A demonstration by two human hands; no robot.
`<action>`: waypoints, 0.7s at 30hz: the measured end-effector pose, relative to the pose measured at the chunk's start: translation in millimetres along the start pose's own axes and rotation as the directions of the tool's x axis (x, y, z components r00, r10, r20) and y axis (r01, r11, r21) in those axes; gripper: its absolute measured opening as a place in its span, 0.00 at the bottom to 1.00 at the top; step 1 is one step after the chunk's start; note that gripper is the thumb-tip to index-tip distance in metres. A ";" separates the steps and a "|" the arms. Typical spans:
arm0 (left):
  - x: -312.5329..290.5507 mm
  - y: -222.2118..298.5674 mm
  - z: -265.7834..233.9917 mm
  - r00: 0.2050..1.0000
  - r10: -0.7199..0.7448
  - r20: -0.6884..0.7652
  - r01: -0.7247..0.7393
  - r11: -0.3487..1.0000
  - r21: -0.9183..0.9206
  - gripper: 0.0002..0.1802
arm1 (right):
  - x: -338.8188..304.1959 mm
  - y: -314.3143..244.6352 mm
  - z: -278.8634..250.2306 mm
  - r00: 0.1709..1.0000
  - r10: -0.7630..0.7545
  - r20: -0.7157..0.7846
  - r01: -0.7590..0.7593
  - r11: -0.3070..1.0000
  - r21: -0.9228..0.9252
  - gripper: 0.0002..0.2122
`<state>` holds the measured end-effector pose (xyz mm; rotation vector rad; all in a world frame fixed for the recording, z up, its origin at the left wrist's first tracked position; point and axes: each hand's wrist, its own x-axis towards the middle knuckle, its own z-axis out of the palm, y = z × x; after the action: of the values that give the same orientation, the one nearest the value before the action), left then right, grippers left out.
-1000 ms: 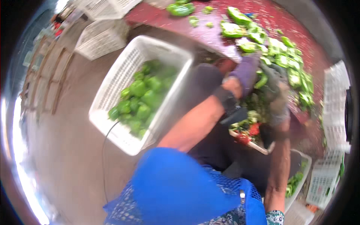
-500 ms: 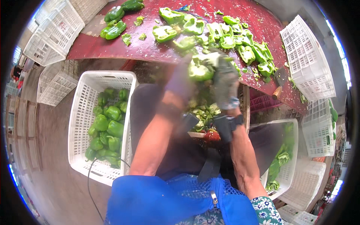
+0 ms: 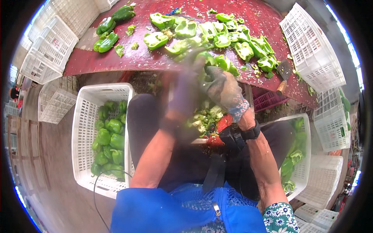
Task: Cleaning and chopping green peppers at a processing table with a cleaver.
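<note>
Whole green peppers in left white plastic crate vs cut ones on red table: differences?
The whole green peppers in the white plastic crate look intact; the cut green peppers on the red table are opened, pale insides showing. The whole peppers sit heaped; the cut peppers lie spread, some overlapping. Both have green skin.

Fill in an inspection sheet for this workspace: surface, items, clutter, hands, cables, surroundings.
Surface: red table, pale-speckled.
Items: cut peppers across the middle; whole peppers toward the left; knife with a wooden handle at the right.
Clutter: scraps heaped between the knees; small blue object at the table's back.
Left hand: purple glove, badly blurred; grip unclear.
Right hand: gloved, close to cut peppers; grip unclear.
Cables: one dark cable over the near end of the left crate, which holds more whole peppers.
Surroundings: white crates at the right; pink crate under the table.
</note>
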<state>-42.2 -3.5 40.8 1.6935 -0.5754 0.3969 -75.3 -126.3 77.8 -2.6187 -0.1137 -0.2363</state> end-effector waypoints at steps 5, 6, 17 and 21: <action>-4.9 11.3 3.8 0.837 -0.441 0.325 0.546 0.621 -0.563 0.27 | -9.1 29.8 -1.9 0.976 0.022 0.219 -0.111 0.907 0.406 0.07; -8.5 5.3 5.8 0.836 -0.443 0.323 0.546 0.620 -0.563 0.27 | -12.0 35.2 -5.8 0.944 -0.042 0.327 -0.148 0.832 0.534 0.05; -5.6 -0.8 23.9 0.582 -0.708 0.401 0.708 0.198 -0.678 0.20 | -15.8 55.8 18.7 0.877 -0.447 -0.176 0.471 0.871 0.136 0.05; 5.6 -0.2 10.4 0.627 -0.650 0.431 0.653 0.136 -0.745 0.22 | -25.9 48.5 -44.2 0.993 0.115 0.014 -0.095 0.739 0.667 0.06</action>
<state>-38.1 -14.6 41.7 0.7435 0.0889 -0.5351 -101.2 -191.2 87.7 -1.8879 -0.0289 -0.1527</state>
